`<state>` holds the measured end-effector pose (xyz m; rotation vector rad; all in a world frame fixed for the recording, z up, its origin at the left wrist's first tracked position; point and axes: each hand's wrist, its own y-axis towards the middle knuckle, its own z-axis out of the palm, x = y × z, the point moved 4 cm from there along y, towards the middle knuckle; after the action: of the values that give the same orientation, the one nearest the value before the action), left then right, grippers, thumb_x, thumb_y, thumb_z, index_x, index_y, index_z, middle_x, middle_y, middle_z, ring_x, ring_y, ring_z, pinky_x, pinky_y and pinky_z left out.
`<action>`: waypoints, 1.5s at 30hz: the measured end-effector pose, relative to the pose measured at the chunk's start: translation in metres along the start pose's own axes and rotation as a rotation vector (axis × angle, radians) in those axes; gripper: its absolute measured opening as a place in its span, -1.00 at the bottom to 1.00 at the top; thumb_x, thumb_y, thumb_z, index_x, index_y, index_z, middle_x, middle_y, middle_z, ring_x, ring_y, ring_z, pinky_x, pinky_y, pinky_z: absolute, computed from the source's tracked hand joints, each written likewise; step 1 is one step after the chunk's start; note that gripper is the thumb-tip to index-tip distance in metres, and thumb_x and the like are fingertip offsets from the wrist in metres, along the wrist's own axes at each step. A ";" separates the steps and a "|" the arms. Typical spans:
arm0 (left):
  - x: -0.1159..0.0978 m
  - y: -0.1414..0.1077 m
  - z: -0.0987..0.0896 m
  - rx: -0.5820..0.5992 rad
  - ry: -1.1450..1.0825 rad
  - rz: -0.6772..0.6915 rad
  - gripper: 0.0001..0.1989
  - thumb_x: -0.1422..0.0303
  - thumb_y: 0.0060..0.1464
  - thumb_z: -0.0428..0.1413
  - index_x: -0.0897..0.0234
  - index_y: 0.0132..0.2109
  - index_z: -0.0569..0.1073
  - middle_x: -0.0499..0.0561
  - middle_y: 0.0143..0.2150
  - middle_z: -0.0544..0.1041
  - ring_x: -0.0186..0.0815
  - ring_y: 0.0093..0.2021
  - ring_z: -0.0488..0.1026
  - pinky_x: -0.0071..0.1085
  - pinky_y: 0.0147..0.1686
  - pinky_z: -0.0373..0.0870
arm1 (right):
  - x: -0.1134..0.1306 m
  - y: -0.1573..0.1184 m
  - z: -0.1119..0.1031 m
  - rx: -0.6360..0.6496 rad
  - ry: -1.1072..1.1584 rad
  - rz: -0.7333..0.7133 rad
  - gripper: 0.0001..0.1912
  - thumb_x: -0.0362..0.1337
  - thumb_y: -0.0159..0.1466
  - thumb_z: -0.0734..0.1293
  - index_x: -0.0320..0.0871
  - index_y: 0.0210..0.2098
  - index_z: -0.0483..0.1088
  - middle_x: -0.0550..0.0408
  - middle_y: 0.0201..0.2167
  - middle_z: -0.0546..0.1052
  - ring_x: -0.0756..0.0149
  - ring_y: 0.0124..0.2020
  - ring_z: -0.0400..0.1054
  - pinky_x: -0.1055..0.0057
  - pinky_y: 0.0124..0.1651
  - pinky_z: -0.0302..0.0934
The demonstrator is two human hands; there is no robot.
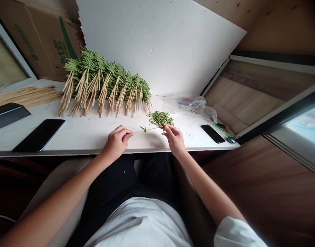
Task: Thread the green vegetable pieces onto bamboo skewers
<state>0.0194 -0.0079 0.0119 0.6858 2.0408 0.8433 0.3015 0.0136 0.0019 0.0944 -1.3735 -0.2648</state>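
A thin wooden skewer [154, 128] stretches between my two hands above the white table. My left hand [118, 140] has its fingertips pinched at the skewer's left end. At the other end, my right hand [174, 139] is closed on the skewer between thumb and fingers; whether a green piece is in that pinch too is hidden. A couple of short green bean pieces [144, 130] show by the middle of the skewer, and I cannot tell if they are threaded on it or lie on the table. Just behind my right hand is a small heap of cut green beans [161, 118].
Stacked skewers of green beans [108, 80] stand at the back left, sticks pointing forward. Bare skewers [28, 96] lie further left. A black tablet [39, 135], a dark wedge-shaped object [8, 116], a phone [213, 133] and a plastic bag [195, 103] are on the table [85, 139].
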 end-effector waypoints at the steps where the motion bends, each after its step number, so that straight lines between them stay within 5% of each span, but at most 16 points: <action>1: 0.000 0.000 0.000 0.000 -0.001 0.000 -0.83 0.41 0.41 0.14 0.29 -0.19 0.61 0.02 -0.26 0.57 -0.35 -0.38 0.44 -0.40 -0.30 0.43 | 0.000 0.002 -0.002 0.009 0.006 0.005 -0.64 0.05 0.20 0.62 0.01 -0.11 0.69 0.03 -0.11 0.73 0.11 0.05 0.60 0.27 -0.02 0.45; 17: -0.004 0.001 -0.002 0.007 -0.001 0.042 -0.83 0.42 0.41 0.15 0.29 -0.18 0.61 0.03 -0.24 0.58 -0.33 -0.34 0.49 -0.39 -0.24 0.49 | 0.003 0.004 -0.002 0.071 -0.073 0.012 -0.65 0.12 0.24 0.56 -0.02 -0.28 0.66 -0.01 -0.09 0.74 0.05 0.12 0.59 0.24 0.06 0.39; 37: -0.010 -0.004 -0.004 -0.021 0.079 0.137 -0.79 0.54 0.41 0.06 0.28 -0.17 0.57 0.07 -0.22 0.58 -0.29 -0.22 0.57 -0.39 -0.22 0.49 | 0.009 -0.019 0.017 -0.003 -0.060 -0.045 -0.65 0.11 0.32 0.52 -0.04 -0.30 0.63 -0.01 -0.10 0.74 0.00 0.17 0.58 0.12 0.22 0.37; 45: -0.030 -0.002 0.000 -0.007 0.053 0.174 -0.80 0.50 0.43 0.08 0.27 -0.16 0.58 0.05 -0.22 0.58 -0.29 -0.22 0.57 -0.39 -0.20 0.51 | 0.003 -0.038 0.047 0.073 -0.072 0.015 -0.64 0.13 0.21 0.59 -0.03 -0.32 0.67 -0.01 -0.17 0.74 -0.01 0.11 0.60 0.09 0.26 0.40</action>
<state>0.0350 -0.0305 0.0248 0.8543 2.0456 0.9770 0.2509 -0.0201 0.0055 0.1366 -1.4549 -0.2069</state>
